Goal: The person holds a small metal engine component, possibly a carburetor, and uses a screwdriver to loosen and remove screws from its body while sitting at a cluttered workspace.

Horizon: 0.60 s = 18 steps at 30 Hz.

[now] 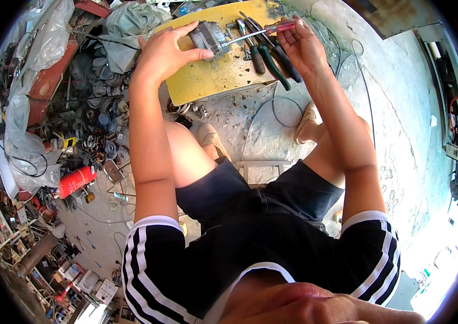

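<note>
My left hand (166, 53) is closed around a grey, block-shaped metal machine part (209, 39), thumb on its near side and fingers on its far side. The part rests on a worn yellow tabletop (191, 86). In my right hand (305, 47) is a screwdriver (282, 26) with a clear red handle, pinched between thumb and fingers. Its steel shaft points left, and the tip meets the right side of the part; exactly where it seats is too small to tell. Just below the shaft lie pliers (273, 66) with dark green handles and a dark-handled tool (258, 60).
Scrap metal parts (107, 81) and crumpled plastic sheeting (39, 48) crowd the floor on the left, with a red cylinder (76, 182) nearer me. A thin cable (366, 81) runs over the concrete on the right. Between my legs stands a low metal frame (264, 163).
</note>
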{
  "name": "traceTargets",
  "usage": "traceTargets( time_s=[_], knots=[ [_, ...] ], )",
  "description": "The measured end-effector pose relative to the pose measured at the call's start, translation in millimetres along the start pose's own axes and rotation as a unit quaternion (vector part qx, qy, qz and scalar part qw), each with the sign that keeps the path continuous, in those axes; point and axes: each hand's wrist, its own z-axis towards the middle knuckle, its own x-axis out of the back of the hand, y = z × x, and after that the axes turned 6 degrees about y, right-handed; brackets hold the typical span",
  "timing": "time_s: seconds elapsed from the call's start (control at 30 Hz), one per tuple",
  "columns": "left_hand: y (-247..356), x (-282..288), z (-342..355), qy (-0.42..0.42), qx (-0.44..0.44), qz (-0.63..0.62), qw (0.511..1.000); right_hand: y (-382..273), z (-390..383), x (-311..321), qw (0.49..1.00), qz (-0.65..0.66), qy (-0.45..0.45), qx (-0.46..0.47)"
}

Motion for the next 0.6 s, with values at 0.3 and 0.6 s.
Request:
traceTargets(
  time_s=[0.3,0.6],
  knots=[
    [-3.9,-2.5,2.0,0.0,0.012,-0.02,1.0,-0.5,7.5,8.7,1.0,0.003,-0.02,0.012],
    [-7.4,-4.8,0.9,0.001,0.005,-0.03,1.0,-4.3,13.8,11.1,0.998,-0.058,0.001,0.024]
  ],
)
